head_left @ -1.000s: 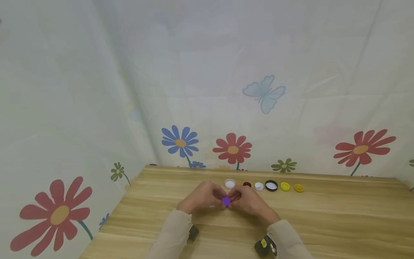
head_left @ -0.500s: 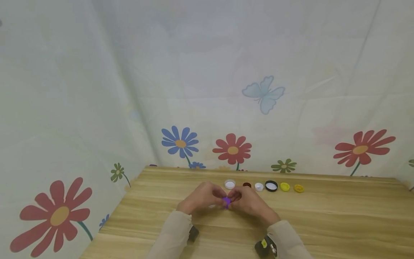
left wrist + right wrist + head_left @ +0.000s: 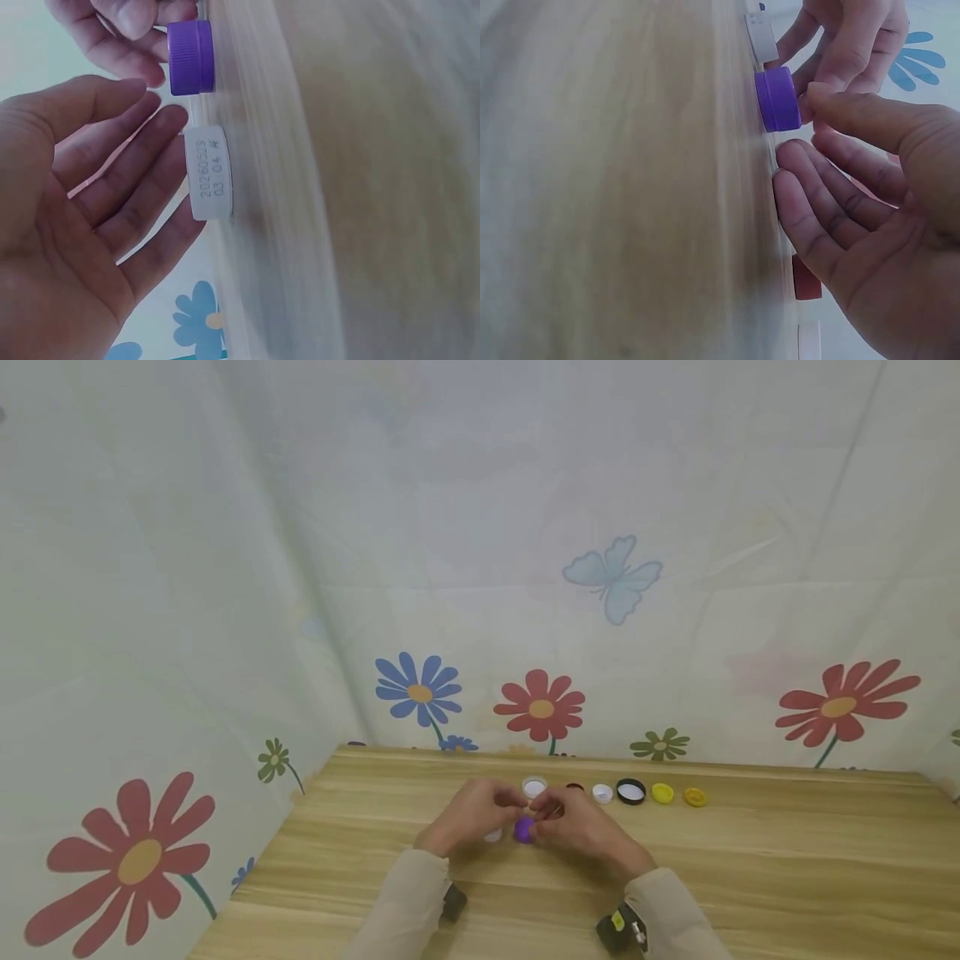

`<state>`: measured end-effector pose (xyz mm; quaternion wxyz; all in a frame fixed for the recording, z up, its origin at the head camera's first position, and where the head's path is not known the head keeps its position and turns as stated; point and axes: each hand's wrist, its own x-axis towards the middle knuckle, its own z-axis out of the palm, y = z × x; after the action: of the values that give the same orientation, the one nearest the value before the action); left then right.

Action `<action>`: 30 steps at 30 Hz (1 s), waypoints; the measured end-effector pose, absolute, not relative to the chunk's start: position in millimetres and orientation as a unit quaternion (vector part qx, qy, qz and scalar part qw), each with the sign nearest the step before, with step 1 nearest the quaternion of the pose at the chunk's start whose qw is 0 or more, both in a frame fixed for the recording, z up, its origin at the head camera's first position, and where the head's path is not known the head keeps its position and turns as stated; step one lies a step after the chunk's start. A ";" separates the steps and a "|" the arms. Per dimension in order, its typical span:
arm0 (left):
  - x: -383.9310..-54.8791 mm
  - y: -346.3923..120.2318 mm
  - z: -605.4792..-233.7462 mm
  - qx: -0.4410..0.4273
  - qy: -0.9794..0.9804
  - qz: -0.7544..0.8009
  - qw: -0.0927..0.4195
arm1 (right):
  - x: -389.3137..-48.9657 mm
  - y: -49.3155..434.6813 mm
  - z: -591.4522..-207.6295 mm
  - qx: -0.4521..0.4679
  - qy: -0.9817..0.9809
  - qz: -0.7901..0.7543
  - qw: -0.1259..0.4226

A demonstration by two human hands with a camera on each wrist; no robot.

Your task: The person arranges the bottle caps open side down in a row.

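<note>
A purple bottle cap (image 3: 524, 830) stands on the wooden table between my two hands; its ribbed side shows in the left wrist view. My left hand (image 3: 476, 814) has its fingers loosely bent, just left of the purple cap and holding nothing. Close by that hand sits a white bottle cap (image 3: 208, 172) with printed digits, partly covered by the hand in the head view. My right hand (image 3: 581, 827) hovers at the right of the purple cap, fingers relaxed. In the right wrist view its thumb is near the cap (image 3: 778, 100); whether they touch I cannot tell.
Along the back lie a clear-rimmed white lid (image 3: 534, 787), a dark red cap (image 3: 807, 277), a white cap (image 3: 602, 793), a black-rimmed lid (image 3: 631, 792), and two yellow caps, one brighter (image 3: 662, 792) and one deeper (image 3: 695, 797). A flower-print curtain (image 3: 480, 568) hangs behind the table.
Both hands held the purple cap between their fingertips; now they have let go and it rests on the table. The left fingers have drawn slightly away, uncovering more of the white cap.
</note>
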<state>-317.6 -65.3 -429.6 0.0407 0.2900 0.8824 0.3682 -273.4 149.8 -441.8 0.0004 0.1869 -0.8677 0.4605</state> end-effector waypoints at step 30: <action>-328.2 -59.1 -432.0 0.234 0.876 0.421 -0.020 | -292.8 161.0 -432.7 0.100 -0.870 0.475 0.081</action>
<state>-328.2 -59.1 -432.0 -0.0204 0.2343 0.8763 0.4205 -292.8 161.0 -432.7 0.0809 0.0999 -0.8704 0.4753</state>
